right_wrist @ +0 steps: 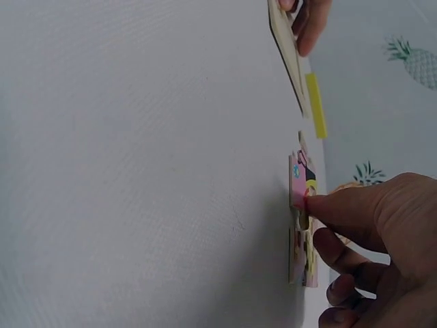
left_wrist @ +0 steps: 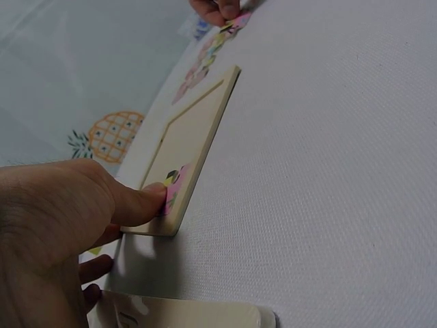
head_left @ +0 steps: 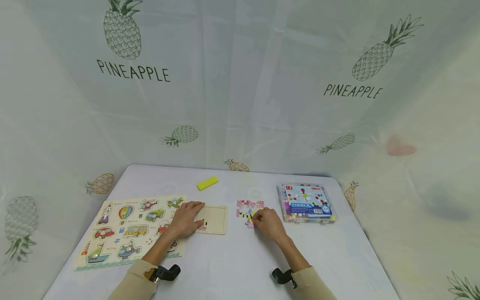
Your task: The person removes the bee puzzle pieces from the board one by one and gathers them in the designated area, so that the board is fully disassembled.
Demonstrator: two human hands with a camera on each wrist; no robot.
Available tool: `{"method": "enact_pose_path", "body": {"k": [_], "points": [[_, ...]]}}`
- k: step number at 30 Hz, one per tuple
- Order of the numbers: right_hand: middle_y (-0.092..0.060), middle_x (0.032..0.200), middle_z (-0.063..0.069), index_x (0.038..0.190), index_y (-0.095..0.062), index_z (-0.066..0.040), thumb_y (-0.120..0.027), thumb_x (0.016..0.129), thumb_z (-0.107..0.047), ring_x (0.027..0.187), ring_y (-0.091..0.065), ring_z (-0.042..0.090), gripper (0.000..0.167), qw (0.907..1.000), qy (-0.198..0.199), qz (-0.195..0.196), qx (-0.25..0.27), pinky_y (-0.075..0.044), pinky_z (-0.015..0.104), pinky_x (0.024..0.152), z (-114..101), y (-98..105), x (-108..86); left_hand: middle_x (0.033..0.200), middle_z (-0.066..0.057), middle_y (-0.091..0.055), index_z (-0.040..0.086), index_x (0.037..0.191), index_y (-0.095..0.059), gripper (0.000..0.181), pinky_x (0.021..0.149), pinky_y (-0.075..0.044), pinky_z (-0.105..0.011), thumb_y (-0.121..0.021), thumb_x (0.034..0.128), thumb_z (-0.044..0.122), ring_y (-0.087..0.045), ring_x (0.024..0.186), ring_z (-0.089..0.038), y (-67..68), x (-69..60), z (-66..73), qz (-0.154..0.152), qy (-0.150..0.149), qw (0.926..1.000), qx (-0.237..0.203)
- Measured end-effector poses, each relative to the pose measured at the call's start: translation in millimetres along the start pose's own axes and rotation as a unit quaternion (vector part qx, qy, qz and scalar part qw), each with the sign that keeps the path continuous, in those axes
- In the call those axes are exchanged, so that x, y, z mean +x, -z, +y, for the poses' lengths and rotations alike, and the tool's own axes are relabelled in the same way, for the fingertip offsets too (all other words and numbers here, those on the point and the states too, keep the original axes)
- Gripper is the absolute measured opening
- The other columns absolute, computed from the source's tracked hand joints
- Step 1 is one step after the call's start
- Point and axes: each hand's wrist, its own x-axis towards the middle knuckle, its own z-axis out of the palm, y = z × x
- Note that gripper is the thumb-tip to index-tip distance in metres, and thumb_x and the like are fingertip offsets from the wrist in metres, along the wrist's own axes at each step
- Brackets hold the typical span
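A shallow wooden puzzle tray (head_left: pixel 215 218) lies on the table, with a pink and yellow puzzle piece (left_wrist: pixel 176 189) in its near left corner. My left hand (head_left: pixel 186 218) holds the tray at its left end, the thumb on that piece and a finger along the far edge. To the right lie several pink jigsaw pieces (head_left: pixel 250 203) in loose rows. My right hand (head_left: pixel 268 223) pinches a pink puzzle piece (right_wrist: pixel 298 179) at the near side of these rows. The tip of the index finger is hidden behind the thumb in the right wrist view.
Left of the tray, partly under my left forearm, is a large vehicle peg board (head_left: pixel 123 231). A yellow block (head_left: pixel 207 183) sits behind the tray. At the right stands a clear plastic box (head_left: pixel 307 203) of colored balls with a blue label. A pineapple-print curtain (head_left: pixel 240 104) hangs behind the table.
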Motion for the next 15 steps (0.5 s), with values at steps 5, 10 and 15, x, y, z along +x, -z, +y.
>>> {"method": "enact_pose_path", "body": {"k": [5,10,15], "points": [[-0.062,0.079,-0.006,0.081,-0.077,-0.014,-0.075,0.085,-0.011,0.076,-0.051,0.012,0.006,1.0000,-0.003,-0.006,-0.001,-0.043,0.033,0.074,-2.0,0.8,1.8,0.145,-0.017,-0.051,0.004,0.144,-0.054,0.059,0.104,-0.033,-0.066,-0.072,0.0900,0.017,-0.041,0.132,-0.046,3.0,2.1,-1.4,-0.001,-0.004,1.0000,-0.001],[-0.062,0.078,-0.008,0.079,-0.077,-0.017,-0.077,0.085,-0.012,0.077,-0.051,0.012,0.008,0.9998,-0.010,-0.015,0.003,-0.043,0.033,0.075,-3.1,0.6,3.3,0.145,-0.017,-0.050,0.003,0.144,-0.053,0.059,0.105,-0.033,-0.066,-0.071,0.0904,0.017,-0.040,0.133,-0.046,5.0,2.8,-1.8,-0.009,-0.001,1.0000,-0.003],[-0.061,0.079,-0.007,0.080,-0.077,-0.018,-0.077,0.085,-0.012,0.077,-0.050,0.012,0.008,0.9997,-0.011,-0.021,-0.003,-0.043,0.033,0.073,-5.1,1.6,3.4,0.146,-0.017,-0.050,0.003,0.145,-0.053,0.058,0.105,-0.033,-0.067,-0.072,0.0909,0.018,-0.040,0.133,-0.046,6.0,2.9,-2.5,-0.012,-0.001,0.9999,-0.004]]}}
